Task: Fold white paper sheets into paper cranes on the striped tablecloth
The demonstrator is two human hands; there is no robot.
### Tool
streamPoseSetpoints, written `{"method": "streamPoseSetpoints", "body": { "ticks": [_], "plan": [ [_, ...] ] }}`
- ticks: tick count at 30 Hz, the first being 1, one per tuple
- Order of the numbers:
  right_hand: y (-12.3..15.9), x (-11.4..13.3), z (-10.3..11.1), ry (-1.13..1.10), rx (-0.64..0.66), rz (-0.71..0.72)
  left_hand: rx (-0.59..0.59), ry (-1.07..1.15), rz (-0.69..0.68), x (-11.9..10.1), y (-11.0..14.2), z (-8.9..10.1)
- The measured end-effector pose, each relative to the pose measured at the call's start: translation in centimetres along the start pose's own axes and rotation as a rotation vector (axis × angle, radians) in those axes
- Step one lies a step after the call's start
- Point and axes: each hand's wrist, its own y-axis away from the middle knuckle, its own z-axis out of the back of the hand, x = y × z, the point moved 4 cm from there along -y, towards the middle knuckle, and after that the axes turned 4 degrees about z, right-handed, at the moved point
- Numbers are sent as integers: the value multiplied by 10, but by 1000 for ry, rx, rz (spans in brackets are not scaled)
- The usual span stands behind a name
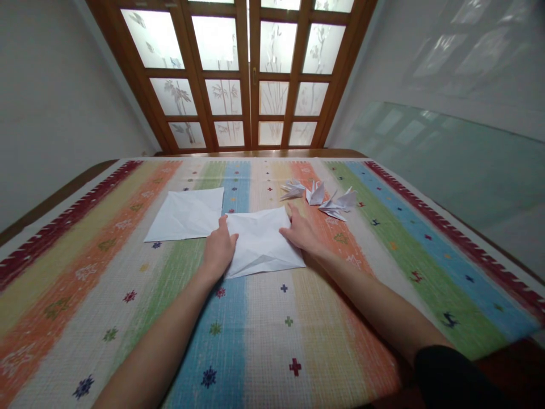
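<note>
In the head view, a creased white paper sheet [263, 236] lies near the middle of the table, on a striped tablecloth [270, 346], between the person's two hands. The left hand [219, 245] holds its left edge, thumb on top and index finger at the upper left corner. The right hand [301, 230] holds the right edge near the upper corner, its thumb also on the paper; how firmly either hand presses, I cannot tell. A shallow wrinkle with a greyish shadow runs close to the sheet's near edge. To the left, just beside the left hand, rests a second piece of white paper [185, 213], lying flat. Beyond the right hand and near it stands a cluster of folded paper cranes [315, 193], close together. A dark sleeve [453, 372] covers part of the right arm. Wooden doors with frosted panes [251, 74] stand past the far table edge
</note>
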Motion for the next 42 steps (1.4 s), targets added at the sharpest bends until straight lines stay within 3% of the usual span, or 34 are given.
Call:
{"method": "streamPoseSetpoints", "body": {
  "ticks": [3, 7, 9, 13, 18, 23, 25, 27, 30, 33, 35, 42],
  "plan": [
    [13, 21, -1, 354, -27, 249, -3, -123, -66, -7, 8, -3],
    [46, 48, -32, 398, 356, 692, -18, -193, -87, -11, 13, -4],
    [59, 50, -44, 362, 510, 754, -13, -212, -91, -11, 13, -4],
    [71, 35, -42, 342, 568, 676, -9, -227, -110, -7, 11, -3],
    [96, 12, -9, 337, 569, 574, 35, -258, -38, -1, 3, -2],
    [94, 21, 13, 352, 614, 519, 40, -274, -47, -3, 4, -2],
    [72, 34, 7, 353, 498, 507, 26, -290, -57, -5, 7, -2],
    [47, 48, -10, 331, 385, 586, 14, -307, -76, -7, 8, -2],
    [19, 55, -46, 366, 374, 663, 29, -330, -109, -8, 9, -2],
    [6, 44, -63, 428, 397, 609, 68, -342, -119, -8, 9, -3],
    [6, 31, -58, 456, 398, 556, 78, -347, -120, -8, 9, -2],
    [34, -20, -9, 476, 373, 433, 83, -350, -116, -9, 11, -2]
  ]
}}
